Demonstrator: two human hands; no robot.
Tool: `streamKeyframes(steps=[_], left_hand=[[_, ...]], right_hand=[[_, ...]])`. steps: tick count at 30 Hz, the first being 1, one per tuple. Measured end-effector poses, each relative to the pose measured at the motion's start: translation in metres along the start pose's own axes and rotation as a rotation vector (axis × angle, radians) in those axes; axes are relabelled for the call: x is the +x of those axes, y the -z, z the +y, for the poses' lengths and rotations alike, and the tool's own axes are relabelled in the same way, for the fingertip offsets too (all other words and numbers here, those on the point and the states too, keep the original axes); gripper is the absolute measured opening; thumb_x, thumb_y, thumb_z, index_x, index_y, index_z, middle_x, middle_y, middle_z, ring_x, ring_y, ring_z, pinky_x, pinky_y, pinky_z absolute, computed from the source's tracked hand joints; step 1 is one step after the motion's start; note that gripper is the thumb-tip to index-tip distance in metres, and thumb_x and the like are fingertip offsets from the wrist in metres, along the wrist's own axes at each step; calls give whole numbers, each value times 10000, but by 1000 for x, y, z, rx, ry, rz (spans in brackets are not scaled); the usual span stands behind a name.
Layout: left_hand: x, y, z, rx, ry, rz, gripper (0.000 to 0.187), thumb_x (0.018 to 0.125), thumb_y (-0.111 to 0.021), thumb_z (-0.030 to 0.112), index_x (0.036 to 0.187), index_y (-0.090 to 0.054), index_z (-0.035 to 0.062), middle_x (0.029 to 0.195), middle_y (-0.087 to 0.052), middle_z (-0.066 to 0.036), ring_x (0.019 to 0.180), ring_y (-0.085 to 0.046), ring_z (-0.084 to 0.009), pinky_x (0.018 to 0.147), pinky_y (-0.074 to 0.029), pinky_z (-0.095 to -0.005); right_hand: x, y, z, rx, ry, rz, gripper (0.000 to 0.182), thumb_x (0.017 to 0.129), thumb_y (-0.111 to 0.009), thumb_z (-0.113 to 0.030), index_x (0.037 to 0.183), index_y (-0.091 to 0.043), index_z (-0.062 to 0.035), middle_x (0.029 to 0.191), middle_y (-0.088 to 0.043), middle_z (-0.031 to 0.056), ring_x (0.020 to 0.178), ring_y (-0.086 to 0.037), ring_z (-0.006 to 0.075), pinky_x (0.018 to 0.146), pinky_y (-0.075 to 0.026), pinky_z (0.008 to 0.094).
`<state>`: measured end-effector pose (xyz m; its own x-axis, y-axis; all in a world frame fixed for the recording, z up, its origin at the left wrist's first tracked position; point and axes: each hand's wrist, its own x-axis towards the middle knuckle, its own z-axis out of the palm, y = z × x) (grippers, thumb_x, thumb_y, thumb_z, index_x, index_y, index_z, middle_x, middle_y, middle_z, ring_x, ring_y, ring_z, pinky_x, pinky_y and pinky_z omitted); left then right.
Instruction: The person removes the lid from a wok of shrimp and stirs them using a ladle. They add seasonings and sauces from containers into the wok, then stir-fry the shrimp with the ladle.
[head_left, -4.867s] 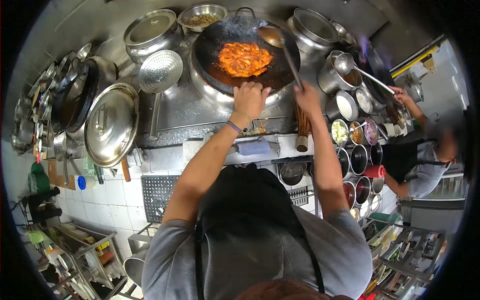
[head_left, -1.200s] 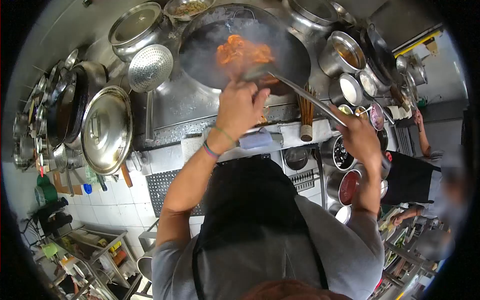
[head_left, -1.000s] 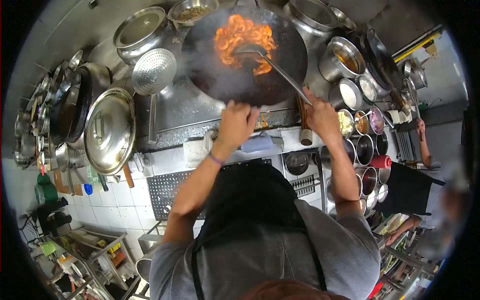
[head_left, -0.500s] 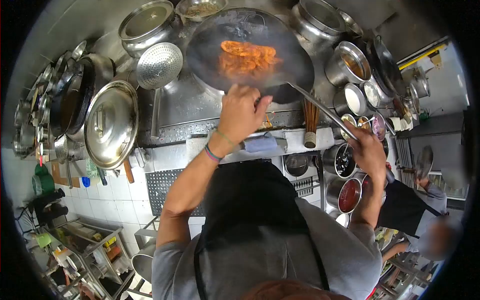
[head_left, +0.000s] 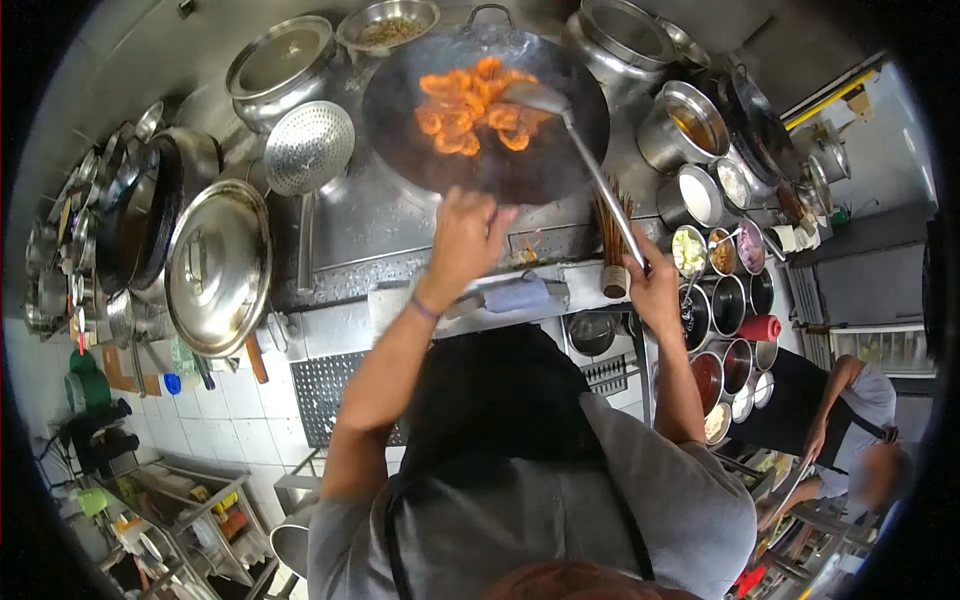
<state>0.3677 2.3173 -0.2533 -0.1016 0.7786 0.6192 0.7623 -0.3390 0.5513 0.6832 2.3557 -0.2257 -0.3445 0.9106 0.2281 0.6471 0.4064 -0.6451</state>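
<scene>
A dark wok [head_left: 400, 160] sits on the steel range, and a thin haze hangs over it. In it lie curled orange-red pieces that look like prawns [head_left: 455, 110]. My left hand [head_left: 465, 235] is closed at the wok's near rim; the part it grips is hidden under the fingers. The wok's far loop handle [head_left: 490, 14] stands up at the back. My right hand [head_left: 655, 285] is wrapped round the long handle of a metal ladle [head_left: 590, 155], whose bowl rests among the prawns at their right side.
A perforated skimmer [head_left: 310, 150] and a big lid [head_left: 218, 265] are at the left. Lidded pots [head_left: 285, 60] flank the wok. A bamboo brush [head_left: 614, 280] lies near the right hand, beside several ingredient pots [head_left: 705, 375]. Another person [head_left: 860, 400] works at the right.
The ladle's bowl has moved up into the prawns, and my right hand has shifted left. The prawns are spread differently. The wok's far handle stands higher. The other person has changed posture.
</scene>
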Motion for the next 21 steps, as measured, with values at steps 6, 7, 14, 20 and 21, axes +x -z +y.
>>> streamKeyframes(steps=[6,7,14,20,21], left_hand=[[32,-30,-38,9,6,-13,304,930,-694,235,745,-608,10,779,-593,-166,798,-528,-380,745,-422,-480],[29,-33,-37,32,1,5,298,934,-689,236,756,-608,12,797,-597,-160,809,-529,-377,751,-423,-480],[5,-29,-15,187,110,-74,505,854,-690,64,1330,-523,48,1296,-509,-185,1293,-439,-421,1053,-405,-494],[3,-24,-14,112,116,-92,609,803,-670,-44,1382,-491,18,1352,-470,-227,1327,-415,-454,1144,-356,-523],[1,-22,-13,110,122,-99,616,799,-668,-51,1384,-490,18,1359,-467,-227,1339,-409,-459,1148,-355,-521]], right_hand=[[18,-36,-36,620,-414,-133,555,993,-574,-30,1522,-407,-3,1023,-657,116,530,-531,92,442,-414,266],[30,-39,-37,615,-412,-129,552,992,-577,-42,1517,-412,2,994,-653,116,510,-524,99,429,-410,273],[96,-90,-10,120,-88,184,584,901,-614,-116,1421,-476,110,1061,-680,356,1040,-688,456,896,-526,460],[96,-89,-50,343,-239,-234,587,897,-620,-99,1445,-487,62,806,-687,224,717,-702,343,668,-542,423],[89,-79,-53,436,-200,-259,574,921,-630,-109,1454,-489,52,764,-650,121,605,-634,215,563,-505,357]])
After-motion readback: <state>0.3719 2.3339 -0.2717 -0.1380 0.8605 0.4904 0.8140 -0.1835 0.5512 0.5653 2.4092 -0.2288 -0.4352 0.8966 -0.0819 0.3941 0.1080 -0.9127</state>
